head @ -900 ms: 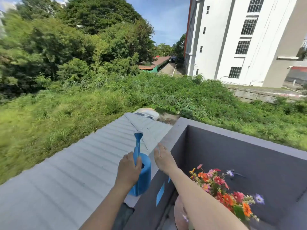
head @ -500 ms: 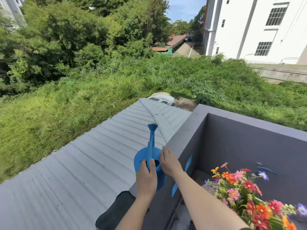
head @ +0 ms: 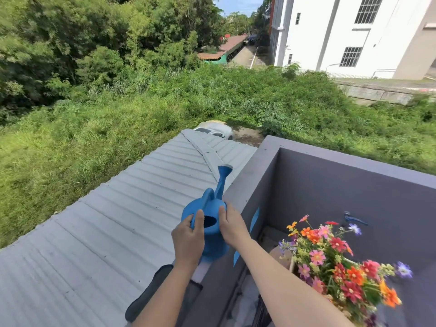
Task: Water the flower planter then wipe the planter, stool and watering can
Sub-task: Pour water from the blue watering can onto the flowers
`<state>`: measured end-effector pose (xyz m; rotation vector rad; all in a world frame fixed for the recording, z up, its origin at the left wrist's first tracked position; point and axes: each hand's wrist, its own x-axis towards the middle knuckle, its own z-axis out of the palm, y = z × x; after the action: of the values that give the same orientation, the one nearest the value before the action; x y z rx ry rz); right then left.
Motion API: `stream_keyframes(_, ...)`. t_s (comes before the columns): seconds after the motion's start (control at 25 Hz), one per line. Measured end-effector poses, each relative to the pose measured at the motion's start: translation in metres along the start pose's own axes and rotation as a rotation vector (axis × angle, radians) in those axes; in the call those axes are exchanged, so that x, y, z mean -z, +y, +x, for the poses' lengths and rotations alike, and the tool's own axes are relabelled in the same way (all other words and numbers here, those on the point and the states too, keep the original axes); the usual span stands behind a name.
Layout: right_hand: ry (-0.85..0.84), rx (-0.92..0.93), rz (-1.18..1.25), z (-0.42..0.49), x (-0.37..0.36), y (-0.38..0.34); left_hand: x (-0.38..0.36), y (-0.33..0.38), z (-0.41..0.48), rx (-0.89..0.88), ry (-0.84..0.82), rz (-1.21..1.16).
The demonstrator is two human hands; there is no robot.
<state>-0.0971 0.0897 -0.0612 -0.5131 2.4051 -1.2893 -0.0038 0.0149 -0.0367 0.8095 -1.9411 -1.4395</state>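
Observation:
A blue watering can (head: 212,230) stands on top of the grey balcony wall (head: 250,185), its spout pointing away from me. My left hand (head: 188,239) grips its near left side with the thumb at the filling hole. My right hand (head: 232,226) holds its right side. A bunch of red, orange, pink and purple flowers (head: 335,263) fills the lower right, inside the balcony; the planter under them is mostly hidden, with only a pale edge (head: 291,263) showing. A dark grey cloth (head: 151,293) lies draped over the wall below my left forearm. No stool is in view.
A corrugated metal roof (head: 106,232) slopes away beyond the wall on the left, with grass and a parked car (head: 217,131) below. A blue tap (head: 352,218) sticks out of the inner balcony wall. Blue tape strips (head: 254,218) mark the wall's inner face.
My right hand has come onto the can's right side, so both hands now hold it. The can has turned slightly, spout swinging right. The camera has tilted down.

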Motion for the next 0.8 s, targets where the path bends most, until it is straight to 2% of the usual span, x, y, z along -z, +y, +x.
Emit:
stream_keyframes(0.16,0.175,0.075,0.002,-0.025,0.021,-0.012,0.011,0.037,0.006,-0.086,-0.140,-0.063)
stream_keyframes(0.32,0.314,0.224,-0.100,-0.054,0.048,-0.030,0.018,0.070,0.023,-0.106,-0.275,-0.206)
stream_keyframes(0.52,0.464,0.329,-0.236,-0.084,0.075,-0.046,0.022,0.120,0.029,-0.272,-0.483,-0.162)
stream_keyframes(0.8,0.484,0.275,-0.225,-0.123,0.076,-0.054,0.017,0.158,0.020,-0.505,-0.442,0.049)
